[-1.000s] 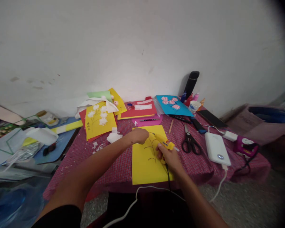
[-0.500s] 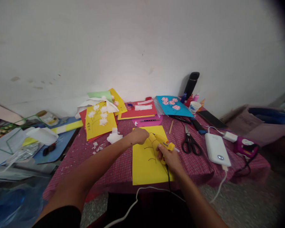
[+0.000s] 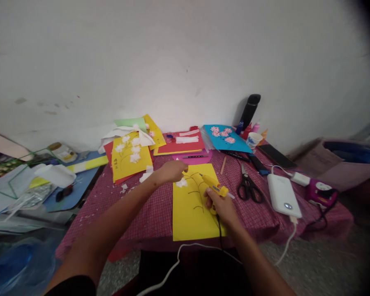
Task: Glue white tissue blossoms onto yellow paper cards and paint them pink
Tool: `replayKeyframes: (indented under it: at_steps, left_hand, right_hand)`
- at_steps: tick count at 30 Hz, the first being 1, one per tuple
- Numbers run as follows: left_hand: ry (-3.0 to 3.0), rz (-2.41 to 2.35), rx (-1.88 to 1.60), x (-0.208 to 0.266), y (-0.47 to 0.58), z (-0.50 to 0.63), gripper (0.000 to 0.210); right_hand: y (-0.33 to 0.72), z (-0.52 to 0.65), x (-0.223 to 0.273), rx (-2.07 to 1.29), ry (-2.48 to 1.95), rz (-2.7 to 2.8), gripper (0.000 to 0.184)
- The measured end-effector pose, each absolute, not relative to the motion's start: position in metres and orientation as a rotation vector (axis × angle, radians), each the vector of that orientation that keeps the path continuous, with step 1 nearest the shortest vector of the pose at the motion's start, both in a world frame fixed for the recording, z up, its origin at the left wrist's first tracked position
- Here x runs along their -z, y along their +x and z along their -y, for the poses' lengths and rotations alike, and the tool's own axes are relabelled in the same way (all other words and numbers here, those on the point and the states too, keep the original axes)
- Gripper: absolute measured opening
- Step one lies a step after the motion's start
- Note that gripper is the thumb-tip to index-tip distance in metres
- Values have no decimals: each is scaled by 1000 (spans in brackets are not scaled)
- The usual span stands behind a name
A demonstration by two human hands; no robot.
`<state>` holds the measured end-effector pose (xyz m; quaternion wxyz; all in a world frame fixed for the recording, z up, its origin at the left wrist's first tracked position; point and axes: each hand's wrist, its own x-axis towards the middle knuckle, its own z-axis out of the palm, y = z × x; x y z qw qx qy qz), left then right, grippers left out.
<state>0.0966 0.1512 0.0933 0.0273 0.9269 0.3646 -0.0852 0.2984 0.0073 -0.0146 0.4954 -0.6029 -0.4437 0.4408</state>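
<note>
A yellow sheet [image 3: 188,218] with thin dark branch lines lies in front of me on the table. My right hand [image 3: 218,203] grips a yellow hot glue gun [image 3: 214,185] over the sheet's right side. The gun's nozzle points up and left toward the drawn lines, and a clear glue stick pokes out of its back. A white paper flower [image 3: 181,182] sits near the sheet's upper left edge. Just above that flower is my left hand [image 3: 173,171], its fingers curled together; whatever is between them, if anything, is hidden.
Black scissors [image 3: 249,189], a wooden stick [image 3: 223,165] and a white power bank [image 3: 283,195] lie to the right. Finished flower cards [image 3: 131,154] and white paper scraps [image 3: 146,176] are on the left. At the back stand a blue card [image 3: 228,139] and a paper cup [image 3: 253,139].
My left hand has moved left and slightly up from the branch tip, and a white paper flower now shows on the sheet below it. My right hand with the glue gun stays nearly still.
</note>
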Motion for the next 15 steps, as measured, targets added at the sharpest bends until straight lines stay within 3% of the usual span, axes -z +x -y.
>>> replayKeyframes:
  at_steps: [9,15]
  left_hand:
    - [2797,-1131,-30,-56,63,-114,32]
    - [2957,-1185,77,-42,66,-93,34]
  right_hand:
    - [300,-7,19,-1034,-1486,1107,41]
    - [299,-6,19,-1043,-1497,1099,41]
